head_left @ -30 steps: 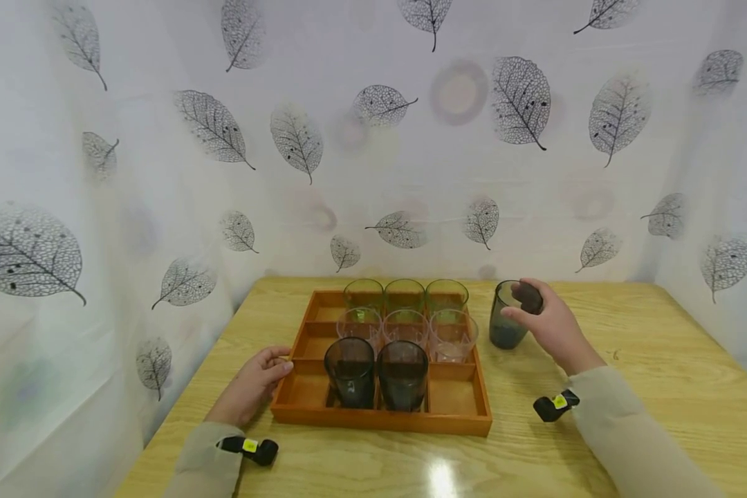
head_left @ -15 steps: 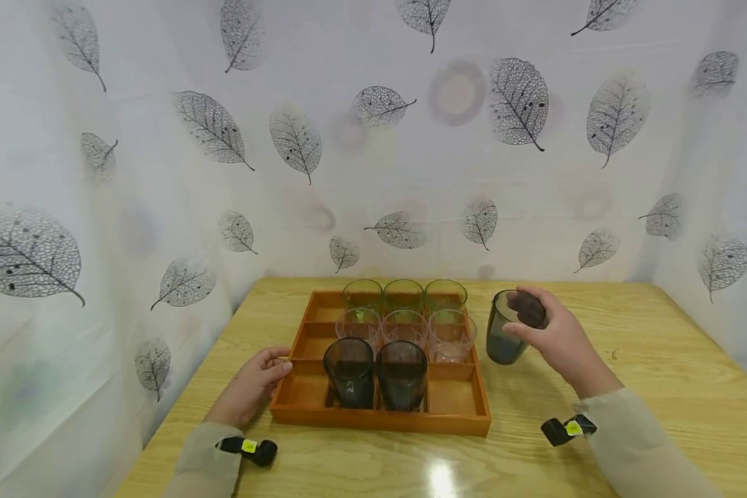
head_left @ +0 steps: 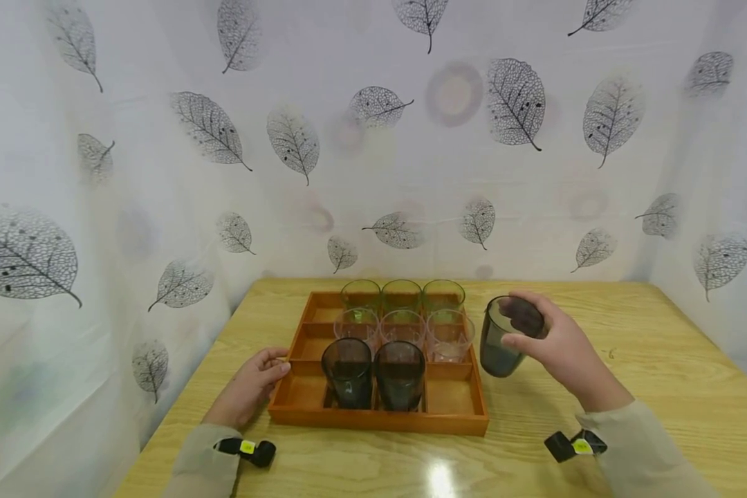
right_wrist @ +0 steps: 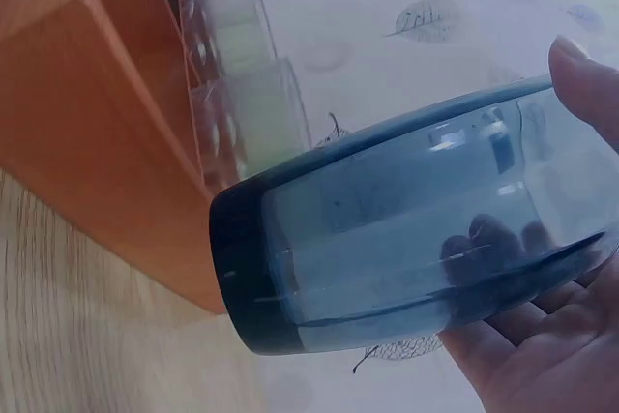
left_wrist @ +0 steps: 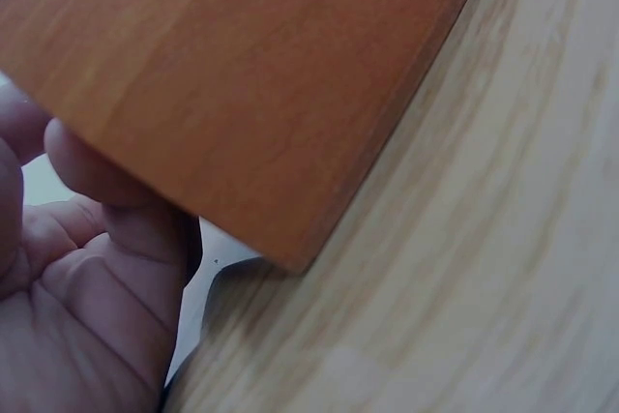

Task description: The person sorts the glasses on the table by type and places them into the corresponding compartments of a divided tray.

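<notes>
My right hand grips a dark grey-blue drinking glass, thumb on one side and fingers on the other. Tilted, the glass hangs just right of the wooden tray, its base toward the tray in the right wrist view. At the tray's left wall, my left hand holds the edge with thumb and fingers; part of its grip is hidden in the left wrist view. Two dark glasses stand in the tray's front row, left of a bare front-right compartment. Behind them are clear glasses and green-tinted glasses.
The tray lies on a light wood-grain table. A white curtain with leaf prints hangs behind the table and along both sides. Dividers split the tray into compartments, with bare ones along its left side.
My right hand has brought the dark glass nearer to me and slightly left, and the glass now tilts more. The left hand and tray stay in place.
</notes>
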`<state>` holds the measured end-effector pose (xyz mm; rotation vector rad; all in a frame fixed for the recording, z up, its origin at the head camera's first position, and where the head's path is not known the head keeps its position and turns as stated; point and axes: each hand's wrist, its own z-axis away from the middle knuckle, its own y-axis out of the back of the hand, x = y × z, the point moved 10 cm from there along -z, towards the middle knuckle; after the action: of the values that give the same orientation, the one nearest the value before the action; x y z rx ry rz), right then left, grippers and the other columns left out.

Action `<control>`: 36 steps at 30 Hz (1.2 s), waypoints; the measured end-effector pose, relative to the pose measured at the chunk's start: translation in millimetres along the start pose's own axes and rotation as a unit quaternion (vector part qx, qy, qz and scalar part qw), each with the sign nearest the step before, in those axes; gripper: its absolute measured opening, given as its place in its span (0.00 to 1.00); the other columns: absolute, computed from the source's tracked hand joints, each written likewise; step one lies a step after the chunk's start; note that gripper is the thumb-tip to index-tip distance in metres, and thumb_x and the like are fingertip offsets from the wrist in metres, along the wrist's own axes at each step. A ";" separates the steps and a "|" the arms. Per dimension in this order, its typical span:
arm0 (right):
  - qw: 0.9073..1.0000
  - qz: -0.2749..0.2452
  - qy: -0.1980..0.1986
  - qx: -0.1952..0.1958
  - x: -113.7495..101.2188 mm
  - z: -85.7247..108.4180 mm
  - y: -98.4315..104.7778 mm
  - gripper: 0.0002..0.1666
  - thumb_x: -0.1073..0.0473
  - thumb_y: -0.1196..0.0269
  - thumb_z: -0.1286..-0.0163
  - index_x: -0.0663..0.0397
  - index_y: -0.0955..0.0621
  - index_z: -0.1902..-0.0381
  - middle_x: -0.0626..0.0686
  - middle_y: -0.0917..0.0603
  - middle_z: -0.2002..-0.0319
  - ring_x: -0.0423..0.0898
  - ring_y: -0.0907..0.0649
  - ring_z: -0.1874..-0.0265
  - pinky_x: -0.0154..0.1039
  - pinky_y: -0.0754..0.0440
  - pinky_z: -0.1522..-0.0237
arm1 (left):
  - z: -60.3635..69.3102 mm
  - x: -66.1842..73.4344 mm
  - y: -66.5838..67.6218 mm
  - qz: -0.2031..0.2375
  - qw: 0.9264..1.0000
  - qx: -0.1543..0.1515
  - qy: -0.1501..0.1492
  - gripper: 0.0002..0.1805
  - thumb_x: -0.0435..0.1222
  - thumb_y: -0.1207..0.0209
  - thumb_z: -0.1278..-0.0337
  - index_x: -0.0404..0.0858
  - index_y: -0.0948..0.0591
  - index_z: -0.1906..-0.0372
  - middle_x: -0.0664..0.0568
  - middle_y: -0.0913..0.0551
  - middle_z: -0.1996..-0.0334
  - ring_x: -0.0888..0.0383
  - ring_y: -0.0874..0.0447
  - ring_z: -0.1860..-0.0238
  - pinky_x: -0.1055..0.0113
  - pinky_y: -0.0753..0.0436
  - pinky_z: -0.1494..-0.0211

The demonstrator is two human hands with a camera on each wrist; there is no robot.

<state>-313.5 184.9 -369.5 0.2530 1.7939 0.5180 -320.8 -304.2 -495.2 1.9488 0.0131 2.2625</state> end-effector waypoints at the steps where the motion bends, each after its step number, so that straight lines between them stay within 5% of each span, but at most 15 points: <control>1: 1.000 0.004 0.004 0.001 -3.0 1.4 -0.2 0.46 0.51 0.29 0.32 0.46 0.38 0.23 0.52 0.26 0.33 0.56 0.25 0.35 0.25 0.26 0.48 | 0.0 0.5 -0.4 -0.003 1.000 -0.002 -0.001 0.27 0.35 0.44 0.26 0.27 0.37 0.31 0.51 0.27 0.59 0.61 0.31 0.72 0.70 0.27 0.71; 12: 0.993 -0.091 0.071 -0.025 -34.8 16.6 -23.2 0.43 0.66 0.30 0.33 0.47 0.35 0.25 0.56 0.26 0.34 0.53 0.21 0.39 0.36 0.20 0.47 | 1.2 -0.9 -1.8 -0.004 1.000 -0.002 0.001 0.27 0.35 0.45 0.25 0.27 0.38 0.31 0.48 0.25 0.59 0.60 0.31 0.72 0.70 0.27 0.70; 19: 0.991 -0.107 0.066 -0.042 -30.5 20.3 -50.6 0.44 0.64 0.28 0.35 0.44 0.34 0.25 0.55 0.25 0.36 0.58 0.22 0.39 0.38 0.21 0.46 | -0.9 -2.4 -1.3 -0.004 1.000 -0.002 -0.002 0.26 0.34 0.45 0.25 0.27 0.36 0.31 0.48 0.25 0.59 0.61 0.31 0.74 0.70 0.27 0.72; 27: 0.991 -0.108 0.051 -0.063 -22.9 21.4 -84.0 0.46 0.59 0.24 0.39 0.44 0.32 0.27 0.55 0.23 0.38 0.53 0.19 0.42 0.47 0.21 0.44 | 0.2 -3.1 5.6 -0.010 1.000 0.008 0.002 0.26 0.35 0.44 0.26 0.27 0.36 0.31 0.48 0.26 0.58 0.60 0.31 0.72 0.69 0.27 0.72; 36: 0.991 -0.118 0.019 -0.052 -12.8 23.5 -91.7 0.45 0.62 0.23 0.41 0.42 0.31 0.29 0.59 0.23 0.39 0.55 0.18 0.45 0.52 0.19 0.49 | -1.9 -2.8 1.2 -0.008 1.000 -0.002 0.003 0.27 0.36 0.44 0.26 0.27 0.37 0.31 0.47 0.26 0.58 0.60 0.30 0.71 0.68 0.26 0.71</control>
<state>-278.8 104.0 -406.6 -0.0419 1.7979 0.4480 -322.4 -305.5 -498.2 1.9325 0.0259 2.2567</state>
